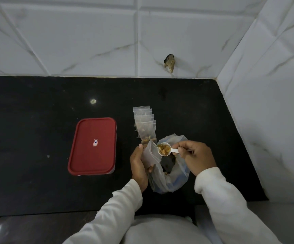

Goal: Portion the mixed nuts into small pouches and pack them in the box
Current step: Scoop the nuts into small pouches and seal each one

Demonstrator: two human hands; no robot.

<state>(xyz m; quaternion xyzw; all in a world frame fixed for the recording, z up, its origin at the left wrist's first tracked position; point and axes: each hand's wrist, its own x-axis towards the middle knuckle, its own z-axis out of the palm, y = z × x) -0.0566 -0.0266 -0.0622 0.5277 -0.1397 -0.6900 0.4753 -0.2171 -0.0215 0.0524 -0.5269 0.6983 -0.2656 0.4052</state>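
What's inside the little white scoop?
The white scoop, held in the right hand, is heaped with brownish-yellow mixed nuts. Its bottom is covered by them. The left hand holds a small pouch beside it.

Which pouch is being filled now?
The empty pouch in the left hand, beside the scoop; the filled pouches lie on the counter.
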